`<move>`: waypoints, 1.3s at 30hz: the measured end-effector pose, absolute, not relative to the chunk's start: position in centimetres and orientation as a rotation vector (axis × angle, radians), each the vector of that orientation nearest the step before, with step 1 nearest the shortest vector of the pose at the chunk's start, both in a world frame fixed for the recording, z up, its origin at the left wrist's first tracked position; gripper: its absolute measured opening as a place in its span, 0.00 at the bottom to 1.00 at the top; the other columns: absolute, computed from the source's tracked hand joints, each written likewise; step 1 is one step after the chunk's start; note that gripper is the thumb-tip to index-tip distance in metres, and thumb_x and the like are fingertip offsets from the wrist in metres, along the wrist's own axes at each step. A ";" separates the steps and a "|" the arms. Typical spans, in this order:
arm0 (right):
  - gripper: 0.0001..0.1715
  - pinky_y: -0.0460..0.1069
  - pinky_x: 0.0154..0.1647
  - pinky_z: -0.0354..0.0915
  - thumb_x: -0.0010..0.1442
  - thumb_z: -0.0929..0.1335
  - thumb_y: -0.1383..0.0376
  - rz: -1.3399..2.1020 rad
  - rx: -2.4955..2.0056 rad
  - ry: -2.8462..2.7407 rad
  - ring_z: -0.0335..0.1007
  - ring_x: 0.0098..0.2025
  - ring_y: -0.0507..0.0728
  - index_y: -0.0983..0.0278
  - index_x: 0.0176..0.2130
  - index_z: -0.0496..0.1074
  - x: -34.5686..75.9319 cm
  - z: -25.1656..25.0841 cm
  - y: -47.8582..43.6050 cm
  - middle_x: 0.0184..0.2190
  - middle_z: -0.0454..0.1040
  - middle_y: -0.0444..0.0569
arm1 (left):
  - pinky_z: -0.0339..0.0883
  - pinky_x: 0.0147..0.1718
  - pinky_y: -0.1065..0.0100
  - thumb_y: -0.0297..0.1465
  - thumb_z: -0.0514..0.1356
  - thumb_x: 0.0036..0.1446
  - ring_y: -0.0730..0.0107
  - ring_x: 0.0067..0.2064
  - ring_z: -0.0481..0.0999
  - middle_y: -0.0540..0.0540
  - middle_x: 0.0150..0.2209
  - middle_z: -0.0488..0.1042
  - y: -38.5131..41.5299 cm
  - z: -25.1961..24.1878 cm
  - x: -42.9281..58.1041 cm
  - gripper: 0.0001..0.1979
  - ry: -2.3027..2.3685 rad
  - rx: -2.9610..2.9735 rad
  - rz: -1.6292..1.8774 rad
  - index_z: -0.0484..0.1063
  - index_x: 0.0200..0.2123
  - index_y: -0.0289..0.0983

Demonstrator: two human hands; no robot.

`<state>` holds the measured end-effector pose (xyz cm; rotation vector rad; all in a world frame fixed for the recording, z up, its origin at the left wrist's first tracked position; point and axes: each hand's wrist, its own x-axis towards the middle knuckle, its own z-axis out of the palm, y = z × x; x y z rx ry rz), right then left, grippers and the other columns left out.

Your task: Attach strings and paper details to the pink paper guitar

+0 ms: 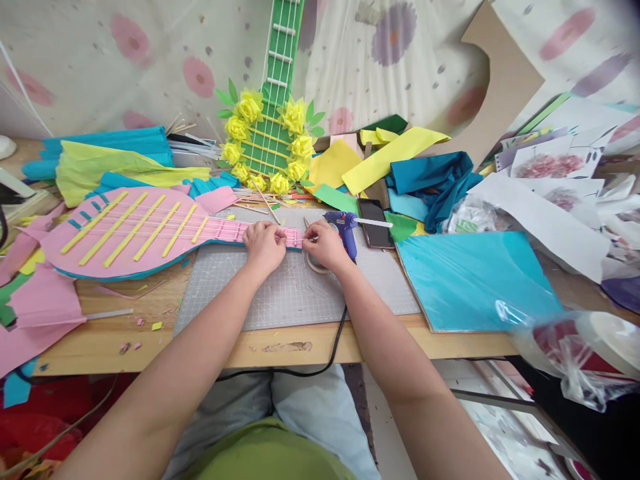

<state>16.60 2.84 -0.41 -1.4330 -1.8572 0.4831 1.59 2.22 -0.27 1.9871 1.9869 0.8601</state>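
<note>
A pink paper-covered toy guitar (125,230) with yellow strips across its body and a blue edge lies on its back, its neck pointing right. My left hand (265,247) is closed over the neck, thumb and fingers pinched together. At the neck's end, my right hand (326,245) pinches the tip; any thread between its fingers is too fine to make out. Just beyond my right hand stands a blue glue gun (346,230) with a white glue stick in its back. Scissors (316,267) lie partly hidden under that hand. Beneath everything is a grey cutting mat (215,293).
A green toy guitar (275,133) ringed with yellow paper flowers leans at the back. A phone (375,223) and a blue wrapped sheet (475,280) are to the right. Paper scraps (45,307) crowd the left. A black cable (336,340) hangs over the table's front edge.
</note>
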 end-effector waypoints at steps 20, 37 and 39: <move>0.09 0.48 0.41 0.63 0.50 0.63 0.71 0.671 -1.371 -1.742 0.66 0.36 0.50 0.63 0.33 0.68 15.9 -0.5 2.8 0.37 0.68 0.46 | 0.53 0.48 0.55 0.30 0.60 0.46 0.57 0.47 0.64 0.46 0.38 0.72 2.4 -0.4 2.3 0.03 1.891 2.173 0.989 0.71 0.22 0.40; 0.07 0.47 0.32 0.59 0.53 0.63 0.66 0.504 -1.571 -1.940 0.65 0.31 0.51 0.60 0.34 0.70 14.6 -0.6 2.4 0.32 0.72 0.43 | 0.57 0.52 0.59 0.24 0.59 0.44 0.61 0.49 0.64 0.44 0.42 0.69 2.9 -0.7 2.0 0.09 1.752 2.093 1.122 0.62 0.17 0.38; 0.07 0.47 0.32 0.59 0.52 0.63 0.66 0.510 -1.573 -1.946 0.65 0.30 0.51 0.60 0.33 0.70 14.6 -0.5 2.4 0.33 0.72 0.44 | 0.55 0.54 0.57 0.24 0.60 0.43 0.61 0.50 0.63 0.45 0.42 0.69 3.0 -0.7 2.0 0.09 1.756 2.149 1.127 0.62 0.17 0.38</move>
